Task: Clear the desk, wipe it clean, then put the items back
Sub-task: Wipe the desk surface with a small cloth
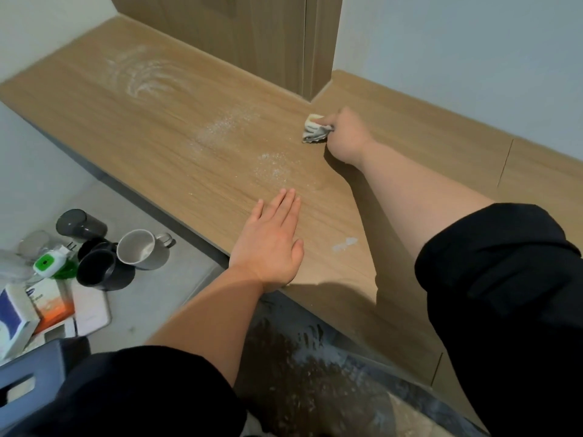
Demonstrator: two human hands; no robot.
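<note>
Head view showed the wiping step in hand. The right hand had its grip clenched round a bunched cloth and pressed it on the bench, just beside the foot of the wooden panel. The left hand lay flat at the near edge, fingers straight, grip released and holding nothing, probably as a brace. White powder lay in a swirl at the far left and in two scattered patches between the cloth and the left hand, with a small smear near the left thumb. The cleared mugs and boxes sat on the floor, well apart from the work. To wipe well, it seemed best to draw the cloth in long overlapping strokes from the panel toward the swirl, gathering powder rather than scattering it, folding to a clean face when loaded, and lifting the left hand so the smear got covered too.
</note>
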